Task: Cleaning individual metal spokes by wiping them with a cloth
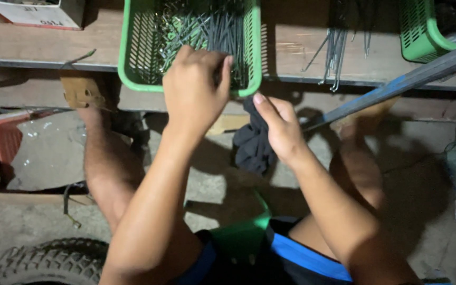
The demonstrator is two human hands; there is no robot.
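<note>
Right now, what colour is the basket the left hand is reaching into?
Green, a slotted plastic basket holding thin metal rods; the head view shows it best.

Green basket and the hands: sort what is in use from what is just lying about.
In use:
- left hand reaching into the green basket
- thin metal rods in that basket
- right hand holding a dark cloth

Lying about:
- loose rods on the wooden bench
- second green basket
- tyre
- red crate
</note>
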